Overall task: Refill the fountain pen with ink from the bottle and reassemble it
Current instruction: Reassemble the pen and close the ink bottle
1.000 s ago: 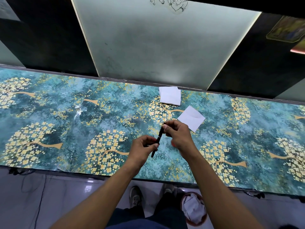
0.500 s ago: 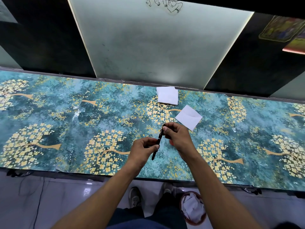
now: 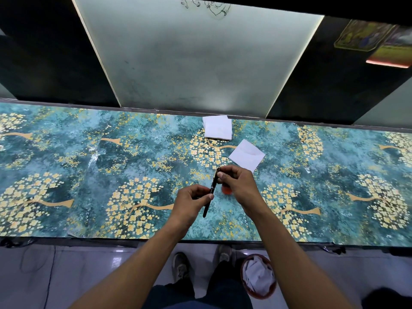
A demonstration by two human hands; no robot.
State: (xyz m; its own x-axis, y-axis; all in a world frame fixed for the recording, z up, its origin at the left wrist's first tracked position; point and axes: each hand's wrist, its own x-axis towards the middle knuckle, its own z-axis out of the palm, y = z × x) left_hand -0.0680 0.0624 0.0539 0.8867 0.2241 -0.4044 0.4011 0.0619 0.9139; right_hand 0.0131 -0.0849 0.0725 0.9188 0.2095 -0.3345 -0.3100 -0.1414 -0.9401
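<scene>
A slim black fountain pen (image 3: 210, 192) with gold trim is held slanted above the table, between both hands. My left hand (image 3: 191, 202) grips its lower barrel with thumb and curled fingers. My right hand (image 3: 237, 184) pinches its upper end near the gold tip. Under my right hand a small red-orange thing (image 3: 227, 190) shows on the table; most of it is hidden. I cannot make out an ink bottle.
The table (image 3: 66, 175) wears a teal cloth with golden trees. A stack of white paper squares (image 3: 218, 127) lies at the far edge, a single white sheet (image 3: 246, 155) just beyond my right hand. A bin with crumpled paper (image 3: 258, 276) stands on the floor by my feet.
Both hands keep their hold on the pen. The view has tilted slightly, so hands and pen sit a little higher in frame. The red-orange thing now peeks out beneath my right hand.
</scene>
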